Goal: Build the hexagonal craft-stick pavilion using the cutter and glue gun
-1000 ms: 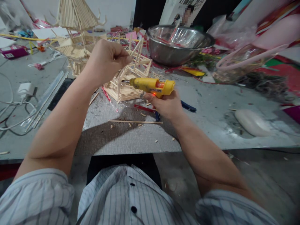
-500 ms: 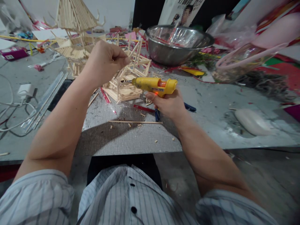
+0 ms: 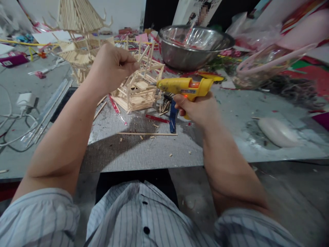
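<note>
In my right hand (image 3: 199, 108) is a yellow hot glue gun (image 3: 183, 85), its small light glowing orange and its nozzle pointing left. My left hand (image 3: 115, 65) pinches a thin wooden stick (image 3: 144, 54) that slants up from the fingertips. Below and right of that hand stands a small open framework of wooden sticks (image 3: 140, 96); the glue gun's tip is apart from my left fingers, near the framework's right side. Behind my left hand rises a taller stick-built tower (image 3: 77, 20) with a sloped roof, partly hidden by the hand.
A steel bowl (image 3: 190, 51) sits behind the framework. Blue-handled pliers (image 3: 173, 118), a red strip (image 3: 157, 118) and a loose stick (image 3: 147, 134) lie nearer me. A white charger (image 3: 26, 100) with cables is at left, a pink-handled basket (image 3: 257, 68) at right.
My right hand has moved the glue gun to the right, away from my left fingers and the framework, uncovering the pliers. My left hand has stayed nearly in place, still pinching the stick.
</note>
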